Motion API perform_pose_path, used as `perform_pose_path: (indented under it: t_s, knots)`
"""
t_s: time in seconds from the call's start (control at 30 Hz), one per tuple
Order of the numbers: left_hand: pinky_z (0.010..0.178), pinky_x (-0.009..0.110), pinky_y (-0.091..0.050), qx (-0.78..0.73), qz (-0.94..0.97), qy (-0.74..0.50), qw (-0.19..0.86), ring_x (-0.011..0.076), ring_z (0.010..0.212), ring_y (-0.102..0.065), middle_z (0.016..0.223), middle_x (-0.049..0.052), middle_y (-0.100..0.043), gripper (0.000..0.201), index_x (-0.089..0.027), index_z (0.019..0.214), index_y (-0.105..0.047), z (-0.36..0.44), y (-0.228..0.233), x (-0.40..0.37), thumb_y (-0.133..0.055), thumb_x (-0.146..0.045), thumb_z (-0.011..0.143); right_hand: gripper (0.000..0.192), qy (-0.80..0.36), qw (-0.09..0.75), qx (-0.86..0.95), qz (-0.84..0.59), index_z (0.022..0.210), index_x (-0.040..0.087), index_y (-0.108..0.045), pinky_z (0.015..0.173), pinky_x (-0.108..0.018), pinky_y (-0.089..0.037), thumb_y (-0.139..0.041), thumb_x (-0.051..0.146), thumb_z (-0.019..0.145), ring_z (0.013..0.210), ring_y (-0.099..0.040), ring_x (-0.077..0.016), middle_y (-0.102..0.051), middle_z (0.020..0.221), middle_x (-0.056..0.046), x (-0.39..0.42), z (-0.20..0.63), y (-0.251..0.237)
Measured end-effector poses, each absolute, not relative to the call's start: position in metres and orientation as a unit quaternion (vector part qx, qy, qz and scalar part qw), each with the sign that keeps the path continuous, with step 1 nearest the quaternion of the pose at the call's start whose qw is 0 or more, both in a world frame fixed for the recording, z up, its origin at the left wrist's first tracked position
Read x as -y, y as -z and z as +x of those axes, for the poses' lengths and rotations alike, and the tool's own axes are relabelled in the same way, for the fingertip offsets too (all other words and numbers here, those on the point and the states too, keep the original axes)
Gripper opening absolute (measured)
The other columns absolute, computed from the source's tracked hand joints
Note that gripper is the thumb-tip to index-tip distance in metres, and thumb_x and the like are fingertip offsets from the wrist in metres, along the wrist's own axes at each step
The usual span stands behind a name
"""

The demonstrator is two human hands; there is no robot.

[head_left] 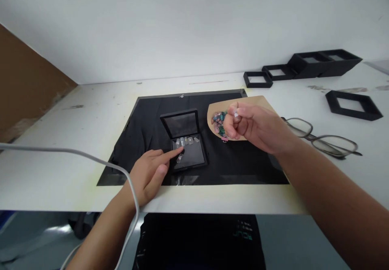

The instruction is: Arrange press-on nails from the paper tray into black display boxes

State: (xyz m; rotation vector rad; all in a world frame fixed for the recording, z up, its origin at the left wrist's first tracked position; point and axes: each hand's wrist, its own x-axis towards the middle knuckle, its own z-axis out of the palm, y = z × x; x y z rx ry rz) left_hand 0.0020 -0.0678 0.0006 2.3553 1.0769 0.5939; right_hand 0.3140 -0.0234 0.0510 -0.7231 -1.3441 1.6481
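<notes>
A small black display box lies open on a black mat, its lid standing up behind it. A row of pale stones sits along the box's back edge. My left hand rests on the mat, its index finger touching the box's left front part beside one loose stone. My right hand hovers over a tan paper holding a heap of coloured stones. Its fingertips pinch a small pale stone.
Eyeglasses lie to the right of the mat. Several black frames and trays stand at the back right, one more frame nearer. A grey cable crosses the left foreground. A brown board leans at the left.
</notes>
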Motion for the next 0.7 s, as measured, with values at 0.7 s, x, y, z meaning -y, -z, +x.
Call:
perform_pose_path:
  t_s: [0.7]
  knots:
    - [0.075,0.037,-0.039,-0.4,0.864,-0.209,0.222,0.0206,0.069,-0.051,0.064,0.0,-0.052,0.054,-0.015,0.14,-0.06,-0.001,0.001,0.068,-0.024,-0.04,0.107,0.031,-0.518,0.535,0.503,-0.438,0.098,0.023,-0.061,0.055,-0.03,-0.04,-0.049,0.051,0.101,0.054,-0.049,-0.0149,-0.057,0.064,0.0,0.013,0.316,-0.039]
